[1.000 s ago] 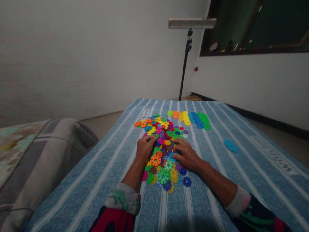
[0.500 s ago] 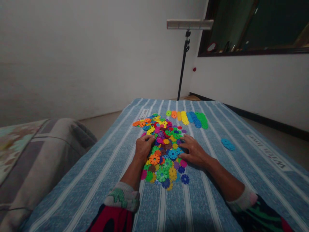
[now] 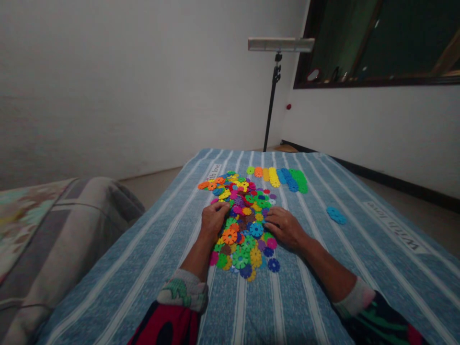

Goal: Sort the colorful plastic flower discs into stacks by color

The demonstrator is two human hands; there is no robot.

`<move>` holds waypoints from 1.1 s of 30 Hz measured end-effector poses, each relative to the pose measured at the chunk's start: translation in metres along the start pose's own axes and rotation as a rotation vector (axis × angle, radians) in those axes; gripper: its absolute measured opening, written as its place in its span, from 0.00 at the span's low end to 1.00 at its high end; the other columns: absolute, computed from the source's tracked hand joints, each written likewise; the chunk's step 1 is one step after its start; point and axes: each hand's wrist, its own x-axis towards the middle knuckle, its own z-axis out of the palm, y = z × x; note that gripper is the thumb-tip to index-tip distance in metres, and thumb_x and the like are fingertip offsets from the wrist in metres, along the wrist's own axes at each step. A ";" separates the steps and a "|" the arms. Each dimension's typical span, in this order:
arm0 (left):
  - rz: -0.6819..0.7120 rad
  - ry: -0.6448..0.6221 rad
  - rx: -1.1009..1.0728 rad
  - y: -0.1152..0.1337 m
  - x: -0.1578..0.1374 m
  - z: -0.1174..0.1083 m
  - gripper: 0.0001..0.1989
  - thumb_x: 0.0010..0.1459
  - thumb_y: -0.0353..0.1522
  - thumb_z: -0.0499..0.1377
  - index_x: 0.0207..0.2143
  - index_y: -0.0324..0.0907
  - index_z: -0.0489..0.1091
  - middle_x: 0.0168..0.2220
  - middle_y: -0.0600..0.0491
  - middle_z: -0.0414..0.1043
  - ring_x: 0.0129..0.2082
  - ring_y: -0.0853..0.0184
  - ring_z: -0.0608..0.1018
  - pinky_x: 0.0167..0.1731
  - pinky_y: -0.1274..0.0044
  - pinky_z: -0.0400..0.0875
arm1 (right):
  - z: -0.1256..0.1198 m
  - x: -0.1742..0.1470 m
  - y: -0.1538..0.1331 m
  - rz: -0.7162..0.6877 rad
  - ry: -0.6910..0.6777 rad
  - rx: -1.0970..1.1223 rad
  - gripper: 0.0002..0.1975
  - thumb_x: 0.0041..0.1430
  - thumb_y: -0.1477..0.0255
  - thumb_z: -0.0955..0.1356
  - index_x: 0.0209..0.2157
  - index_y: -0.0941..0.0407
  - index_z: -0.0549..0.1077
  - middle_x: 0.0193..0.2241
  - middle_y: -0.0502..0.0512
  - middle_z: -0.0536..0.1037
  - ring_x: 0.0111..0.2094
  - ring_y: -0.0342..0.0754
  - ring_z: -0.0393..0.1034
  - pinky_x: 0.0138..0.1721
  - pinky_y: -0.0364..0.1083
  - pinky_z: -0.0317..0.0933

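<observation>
A pile of flat, notched plastic discs (image 3: 240, 259) in many colours spreads over the striped cloth in front of me. At the pile's left edge rests my left hand (image 3: 213, 221), fingers curled together; whatever lies under the fingertips is hidden. My right hand (image 3: 285, 226) is at the right edge, its fingers drawn together beside a light blue disc (image 3: 256, 229). I cannot make out what is between them. Several light blue discs (image 3: 336, 215) lie overlapped, apart from the pile, on the right.
Behind the pile, overlapping rows of discs sorted by colour include yellow (image 3: 273, 177), blue (image 3: 289, 180) and green (image 3: 299, 181). The striped blue cloth (image 3: 143, 268) covers the surface. A grey blanket-covered seat (image 3: 104, 211) stands left; a lamp stand (image 3: 272, 100) rises beyond the far edge.
My right hand's spread thumb and fingers have closed together at the pile's right edge. My left hand stays about where it was. The camera view has shifted slightly.
</observation>
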 end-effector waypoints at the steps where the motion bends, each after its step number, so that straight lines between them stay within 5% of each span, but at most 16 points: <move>1: 0.005 0.004 0.005 0.000 0.001 0.000 0.17 0.42 0.44 0.65 0.30 0.41 0.81 0.31 0.51 0.81 0.35 0.60 0.78 0.36 0.72 0.70 | -0.001 0.001 -0.003 0.007 0.012 -0.025 0.17 0.70 0.66 0.61 0.32 0.56 0.78 0.33 0.59 0.78 0.38 0.51 0.70 0.43 0.50 0.63; 5: 0.025 0.014 0.021 0.002 0.000 0.000 0.16 0.42 0.43 0.65 0.28 0.42 0.81 0.31 0.52 0.81 0.36 0.60 0.78 0.38 0.72 0.70 | -0.001 0.001 -0.011 0.045 0.102 -0.086 0.21 0.72 0.65 0.59 0.32 0.56 0.78 0.28 0.57 0.78 0.32 0.49 0.70 0.39 0.48 0.60; 15: -0.016 0.029 -0.025 0.016 -0.005 0.001 0.15 0.38 0.42 0.65 0.27 0.41 0.80 0.29 0.52 0.80 0.34 0.62 0.77 0.36 0.73 0.70 | 0.000 -0.001 -0.006 0.180 0.220 0.070 0.13 0.68 0.67 0.64 0.37 0.53 0.80 0.33 0.56 0.82 0.35 0.48 0.75 0.39 0.46 0.66; 25: 0.019 0.025 0.012 0.011 0.001 0.001 0.15 0.40 0.43 0.64 0.27 0.41 0.80 0.28 0.52 0.79 0.33 0.61 0.77 0.36 0.72 0.68 | -0.062 -0.056 0.073 0.376 0.425 -0.333 0.11 0.61 0.68 0.64 0.35 0.55 0.79 0.41 0.62 0.81 0.44 0.56 0.74 0.48 0.54 0.67; 33: 0.012 0.009 0.004 0.010 0.000 0.001 0.17 0.40 0.45 0.64 0.26 0.41 0.80 0.27 0.53 0.78 0.32 0.62 0.76 0.33 0.73 0.68 | -0.087 -0.098 0.109 0.637 0.207 -0.541 0.13 0.59 0.70 0.63 0.35 0.58 0.79 0.39 0.63 0.81 0.43 0.56 0.73 0.48 0.54 0.62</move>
